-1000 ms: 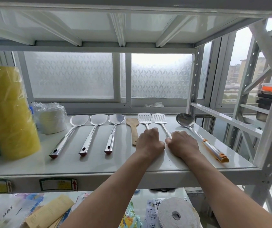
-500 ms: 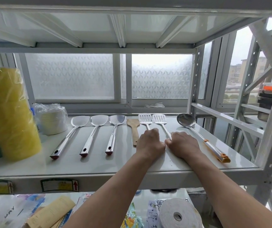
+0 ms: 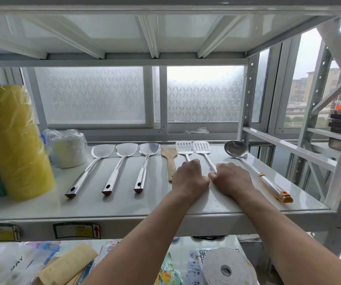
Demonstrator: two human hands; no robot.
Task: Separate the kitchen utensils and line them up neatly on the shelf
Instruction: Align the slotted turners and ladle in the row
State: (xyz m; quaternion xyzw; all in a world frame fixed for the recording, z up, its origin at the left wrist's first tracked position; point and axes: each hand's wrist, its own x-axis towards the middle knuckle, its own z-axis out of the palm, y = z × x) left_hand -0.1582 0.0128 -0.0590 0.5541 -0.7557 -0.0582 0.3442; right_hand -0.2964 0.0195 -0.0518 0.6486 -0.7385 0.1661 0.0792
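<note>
Left hand point(image 3: 190, 178) and right hand point(image 3: 233, 178) each clasp a spatula handle on the shelf point(image 3: 124, 206).
The left hand's fingers curl over the left slotted spatula point(image 3: 184, 148), and the right hand grips the right slotted spatula point(image 3: 201, 148) just beside it, knuckles nearly touching. Both heads point to the back edge, between the wooden spatula point(image 3: 170, 161) and the ladle point(image 3: 235, 149) near the right end. Three steel turners point(image 3: 127, 150) lie in a row further left.

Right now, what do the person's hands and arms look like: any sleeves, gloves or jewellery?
Bare throughout: left hand and right hand ungloved, no rings, watch or bands visible. No sleeve on left forearm or right forearm in view.
</note>
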